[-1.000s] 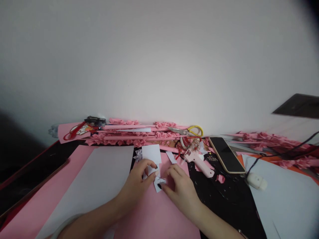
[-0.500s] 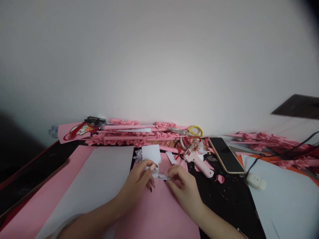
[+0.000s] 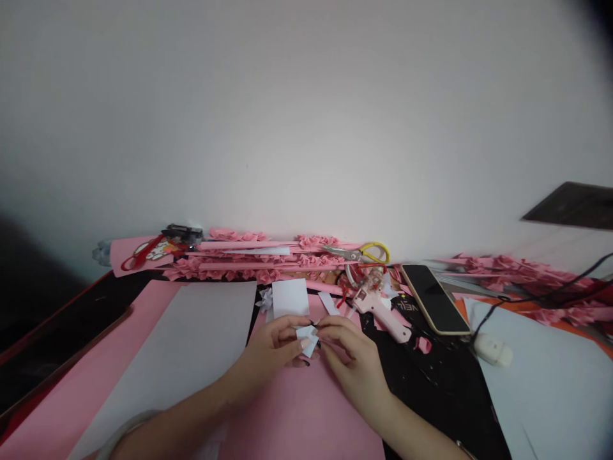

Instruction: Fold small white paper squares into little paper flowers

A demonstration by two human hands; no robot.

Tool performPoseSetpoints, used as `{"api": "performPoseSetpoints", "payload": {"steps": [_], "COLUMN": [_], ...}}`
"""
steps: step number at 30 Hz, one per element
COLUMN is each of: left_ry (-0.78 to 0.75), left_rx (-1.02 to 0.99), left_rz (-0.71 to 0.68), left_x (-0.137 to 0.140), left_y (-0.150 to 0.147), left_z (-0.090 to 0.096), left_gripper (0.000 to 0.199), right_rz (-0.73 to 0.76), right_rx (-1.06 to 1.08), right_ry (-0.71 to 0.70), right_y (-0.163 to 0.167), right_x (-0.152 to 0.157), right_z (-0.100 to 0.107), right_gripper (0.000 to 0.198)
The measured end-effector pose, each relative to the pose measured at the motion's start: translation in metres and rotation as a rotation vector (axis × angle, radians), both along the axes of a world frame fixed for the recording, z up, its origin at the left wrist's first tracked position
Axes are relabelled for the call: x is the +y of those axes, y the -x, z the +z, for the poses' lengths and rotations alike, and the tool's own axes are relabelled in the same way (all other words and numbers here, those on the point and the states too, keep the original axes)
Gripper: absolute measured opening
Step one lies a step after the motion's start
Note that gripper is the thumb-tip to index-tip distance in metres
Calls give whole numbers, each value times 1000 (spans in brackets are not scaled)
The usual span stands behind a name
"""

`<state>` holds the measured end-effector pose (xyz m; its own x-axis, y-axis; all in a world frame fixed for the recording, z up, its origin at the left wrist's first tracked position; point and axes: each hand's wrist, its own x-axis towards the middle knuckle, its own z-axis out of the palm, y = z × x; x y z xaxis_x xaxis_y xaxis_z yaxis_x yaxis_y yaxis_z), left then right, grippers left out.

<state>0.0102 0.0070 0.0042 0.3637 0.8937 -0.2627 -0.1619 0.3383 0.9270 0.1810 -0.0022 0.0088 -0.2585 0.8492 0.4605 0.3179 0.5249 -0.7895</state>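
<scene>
A small piece of folded white paper (image 3: pixel 307 339) is held between my two hands, above the pink sheet (image 3: pixel 306 409). My left hand (image 3: pixel 275 345) pinches it from the left, thumb in front and fingers behind. On the other side, the bent fingertips of my right hand (image 3: pixel 352 358) close on its right edge. Just beyond my fingers lie a white paper square (image 3: pixel 290 296) and a narrow white strip (image 3: pixel 328 303). A white folded paper flower (image 3: pixel 265 299) sits to the left of the square.
Pink paper flowers (image 3: pixel 225 275) line the wall, with yellow-handled scissors (image 3: pixel 373 253) on them. A pink glue gun (image 3: pixel 383 313), a phone (image 3: pixel 435 299) and a white earbud case (image 3: pixel 493 349) lie to the right. Large white sheets (image 3: pixel 191 338) flank both sides.
My hands have come together. The white paper, stretched low between them before, is now raised and turned so its flat folded face shows.
</scene>
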Motion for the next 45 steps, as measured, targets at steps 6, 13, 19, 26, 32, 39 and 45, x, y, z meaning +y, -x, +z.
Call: {"api": "performPoseSetpoints", "payload": {"steps": [6,13,19,26,32,39,45], "left_ry": [-36,-95,-108,-72,-42,-37,-77], "left_rx": [12,57,35,12,1,1,16], "left_rz": [79,28,-55,-70,-52,-25,-48], "left_x": [1,1,1,2,2,1,0], "left_y": [1,1,2,2,3,0,-1], "left_z": [3,-2,-7,-5,-7,-7,-11], "left_gripper": [28,35,34,33,35,36,31], "right_rz": [41,58,53,43,9,25,65], "right_rx": [-35,-73,-74,-45,4,103,212], "right_ry": [37,-19,17,-27,36,207,349], "right_y": [-2,-4,-3,-4,-1,0,2], "right_x": [3,3,4,4,3,4,6], "right_z": [-2,-6,-6,-4,-1,-4,-9], "right_gripper": [41,37,31,22,14,16,17]}}
